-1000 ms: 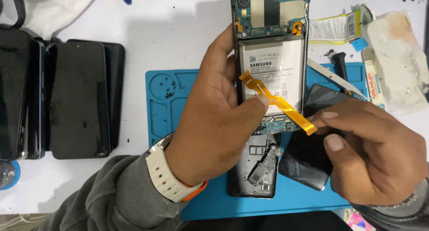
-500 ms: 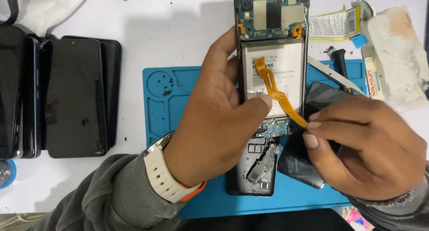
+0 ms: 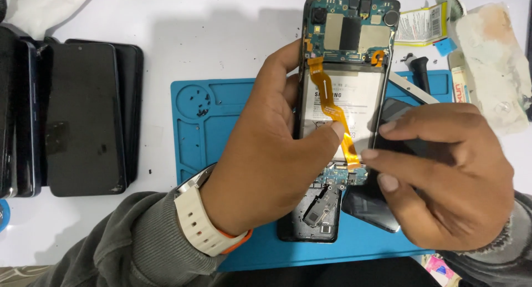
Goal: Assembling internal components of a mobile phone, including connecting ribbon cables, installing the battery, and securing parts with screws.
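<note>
An opened phone (image 3: 349, 37) with its back off lies lengthwise on a blue work mat (image 3: 221, 115), its green circuit board and white battery exposed. An orange flex cable (image 3: 332, 107) runs diagonally across the battery. My left hand (image 3: 266, 154), with a cream watch strap on the wrist, wraps the phone's left edge, and its thumb presses the cable against the battery. My right hand (image 3: 443, 176) pinches the cable's lower end at the small board near the phone's bottom. A dark curved cover (image 3: 368, 209) lies under my right hand.
Several dark phones (image 3: 72, 115) lie stacked at the left of the white table. Small screws (image 3: 199, 101) sit in the mat's round tray. At the upper right are a yellow-edged packet (image 3: 424, 23), a stained cloth pad (image 3: 493, 54) and a black-handled tool (image 3: 421, 70).
The orange cable, earlier lifted free and slanting off to the right, now lies along the battery with its top end at the upper board. My right hand moved inward to the cable's lower end.
</note>
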